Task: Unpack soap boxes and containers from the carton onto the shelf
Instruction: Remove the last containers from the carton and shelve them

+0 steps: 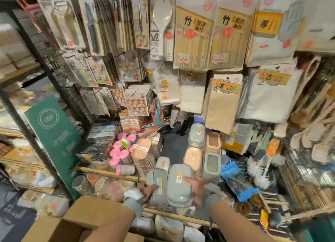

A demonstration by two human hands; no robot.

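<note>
- Grey soap boxes (178, 184), rounded matte plastic with lids and small orange-and-white stickers, are bunched at 6 o'clock of the view, just over the wooden front rail of the shelf (108, 173);
- left hand (147, 191) holds the bunch from its 9 o'clock side, fingers curled against a labelled box; right hand (196, 189) holds it from 3 o'clock, thumb on the largest lid;
- brown carton (87, 214), flaps open, lies at 7 o'clock;
- peach box (193, 157) stands on the shelf at 12 o'clock of the bunch.

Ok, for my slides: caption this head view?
Left hand and right hand hold grey rounded plastic soap boxes over the wooden-edged shelf, brown cardboard carton below.
</note>
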